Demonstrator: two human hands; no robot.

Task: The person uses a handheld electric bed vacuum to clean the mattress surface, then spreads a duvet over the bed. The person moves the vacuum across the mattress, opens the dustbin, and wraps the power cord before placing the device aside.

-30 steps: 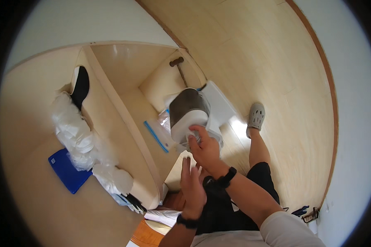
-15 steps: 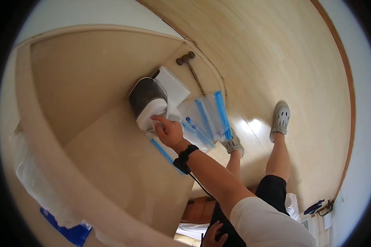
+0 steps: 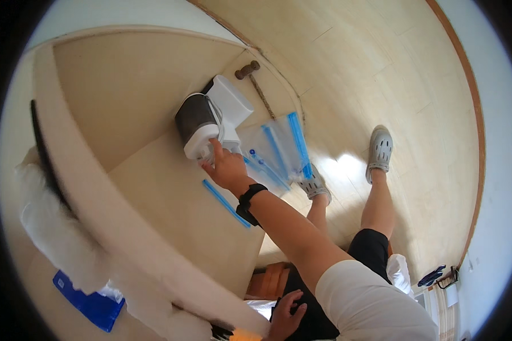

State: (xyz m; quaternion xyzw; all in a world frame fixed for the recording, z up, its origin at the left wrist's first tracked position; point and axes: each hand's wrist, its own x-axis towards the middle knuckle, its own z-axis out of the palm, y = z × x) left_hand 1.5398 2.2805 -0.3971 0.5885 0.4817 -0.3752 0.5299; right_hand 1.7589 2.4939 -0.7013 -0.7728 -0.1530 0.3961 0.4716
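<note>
My right hand (image 3: 228,168) reaches up and to the left, with its index finger stretched out and its thumb apart. It touches the white end of an appliance (image 3: 197,118) with a dark see-through drum and a white cord; the kind cannot be told. A white boxy part (image 3: 231,98) stands against it. Clear zip bags (image 3: 281,150) with blue strips lie beside the hand, and another blue strip (image 3: 226,203) shows below it. My left hand (image 3: 289,315) hangs low near my black shorts, fingers loosely apart and holding nothing visible.
A hammer (image 3: 261,94) with a brown head lies beyond the bags. The pale raised rim (image 3: 108,221) curves along the near left. Beyond it are white plastic (image 3: 57,210) and a blue package (image 3: 88,301). My feet in grey clogs (image 3: 380,149) are on the floor at right.
My right index finger has straightened and spread from the thumb on the appliance's white end. The whole view has shifted a little. My left hand shows more.
</note>
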